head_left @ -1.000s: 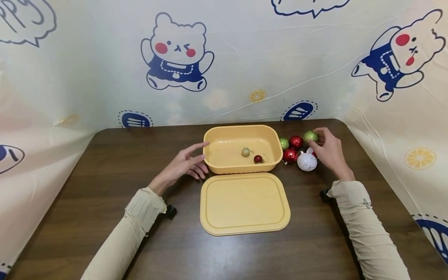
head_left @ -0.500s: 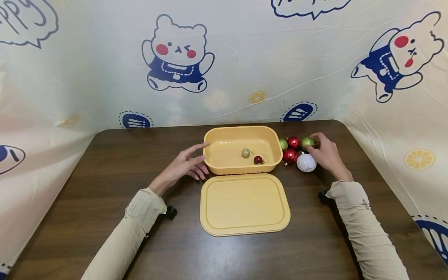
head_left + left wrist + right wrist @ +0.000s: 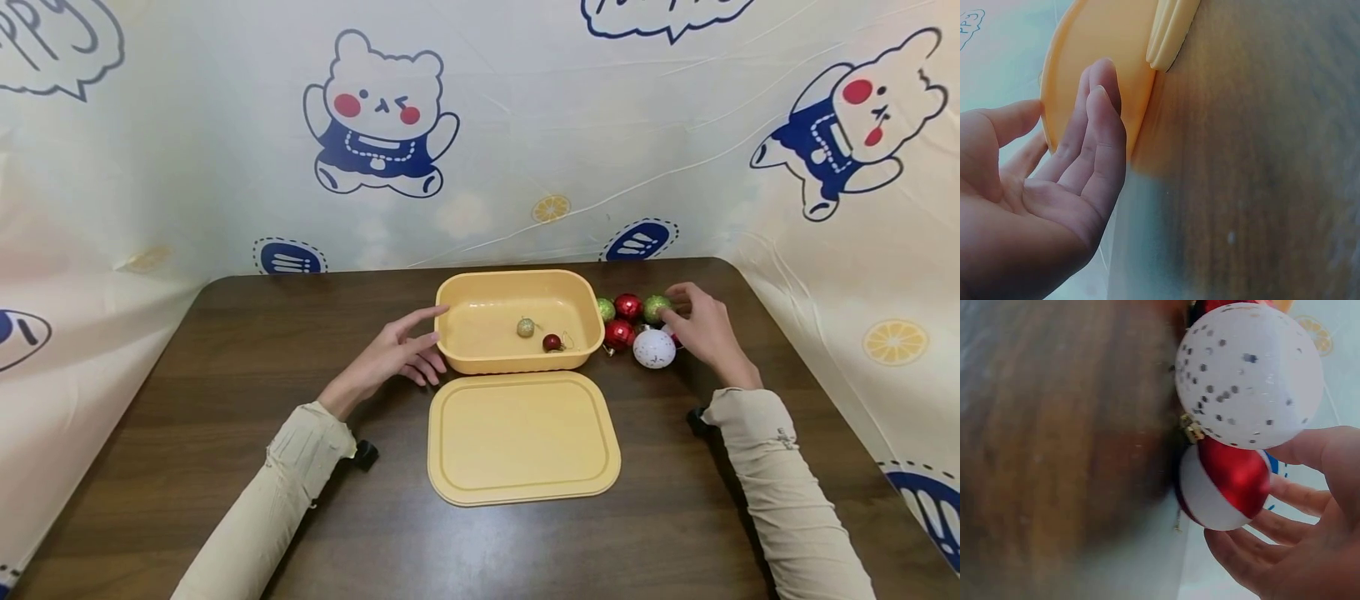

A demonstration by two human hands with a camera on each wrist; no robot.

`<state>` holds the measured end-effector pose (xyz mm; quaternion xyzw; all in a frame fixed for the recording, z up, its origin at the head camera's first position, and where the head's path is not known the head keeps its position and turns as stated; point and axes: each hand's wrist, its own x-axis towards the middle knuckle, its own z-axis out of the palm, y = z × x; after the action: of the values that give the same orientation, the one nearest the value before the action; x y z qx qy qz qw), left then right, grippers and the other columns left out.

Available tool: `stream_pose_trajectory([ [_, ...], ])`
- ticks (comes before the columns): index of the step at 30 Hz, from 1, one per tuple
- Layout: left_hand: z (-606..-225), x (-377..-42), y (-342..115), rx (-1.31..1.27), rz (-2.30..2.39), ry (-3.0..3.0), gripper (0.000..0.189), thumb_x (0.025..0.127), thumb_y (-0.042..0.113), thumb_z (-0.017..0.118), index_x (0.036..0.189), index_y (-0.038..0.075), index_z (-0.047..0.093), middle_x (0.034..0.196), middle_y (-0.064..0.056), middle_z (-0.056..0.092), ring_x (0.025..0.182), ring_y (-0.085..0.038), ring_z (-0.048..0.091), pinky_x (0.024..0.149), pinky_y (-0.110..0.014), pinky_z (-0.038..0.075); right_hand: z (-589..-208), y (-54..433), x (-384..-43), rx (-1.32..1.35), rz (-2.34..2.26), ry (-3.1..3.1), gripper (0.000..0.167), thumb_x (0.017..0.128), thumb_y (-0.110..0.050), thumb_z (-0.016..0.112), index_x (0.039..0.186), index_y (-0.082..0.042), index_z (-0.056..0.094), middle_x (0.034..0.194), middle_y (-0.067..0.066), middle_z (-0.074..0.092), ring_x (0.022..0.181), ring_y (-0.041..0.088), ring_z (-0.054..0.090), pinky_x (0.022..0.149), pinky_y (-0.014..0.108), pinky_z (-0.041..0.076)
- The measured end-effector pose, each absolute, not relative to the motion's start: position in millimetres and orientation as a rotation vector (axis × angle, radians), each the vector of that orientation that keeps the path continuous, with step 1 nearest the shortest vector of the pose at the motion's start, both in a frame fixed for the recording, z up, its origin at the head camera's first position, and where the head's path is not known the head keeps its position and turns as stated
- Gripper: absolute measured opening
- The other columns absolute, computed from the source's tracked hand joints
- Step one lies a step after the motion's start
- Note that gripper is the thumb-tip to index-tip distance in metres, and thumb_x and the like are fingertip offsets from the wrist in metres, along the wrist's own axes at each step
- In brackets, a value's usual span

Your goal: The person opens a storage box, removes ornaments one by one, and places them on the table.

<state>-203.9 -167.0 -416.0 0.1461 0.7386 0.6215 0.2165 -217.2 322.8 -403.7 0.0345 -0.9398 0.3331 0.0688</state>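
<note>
Brown table (image 3: 360,533), left hand (image 3: 392,352) relaxed against box (image 3: 517,364), right hand (image 3: 705,329) half-curled, hold hidden behind baubles (image 3: 1247,375)

In the head view, the right fingers (image 3: 682,290) and white ball (image 3: 654,349) hide most of the red-and-white ball (image 3: 1225,487). The left wrist view cuts off the yellow box (image 3: 1100,37). The tabletop (image 3: 1072,425) looks blurry in the right wrist view.
</note>
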Motion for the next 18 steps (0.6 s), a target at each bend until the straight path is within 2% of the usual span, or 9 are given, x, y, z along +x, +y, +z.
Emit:
stream_pose_trajectory([
  [13, -415.8, -203.3, -167.5, 0.392, 1.718, 2.051, 0.053, 0.105, 0.032, 0.053, 0.154, 0.029, 0.036, 0.091, -0.025, 0.071, 0.073, -0.033, 0.071, 0.064, -0.044, 0.061, -384.3, 313.4, -211.3, 0.164, 0.911, -2.738, 0.036, 0.099, -0.018, 0.06, 0.126, 0.006, 0.056, 0.123, 0.03, 0.06, 0.106, 0.045, 0.059, 0.094, 0.06, 0.047],
  [18, -414.9, -203.0, -167.3, 0.398, 1.721, 2.044, 0.053, 0.104, 0.032, 0.053, 0.154, 0.029, 0.036, 0.091, -0.025, 0.071, 0.072, -0.033, 0.071, 0.064, -0.045, 0.061, -375.3, 306.1, -207.0, 0.197, 0.88, -2.694, 0.034, 0.099, -0.017, 0.06, 0.124, 0.005, 0.058, 0.123, 0.029, 0.06, 0.11, 0.044, 0.056, 0.095, 0.059, 0.044],
])
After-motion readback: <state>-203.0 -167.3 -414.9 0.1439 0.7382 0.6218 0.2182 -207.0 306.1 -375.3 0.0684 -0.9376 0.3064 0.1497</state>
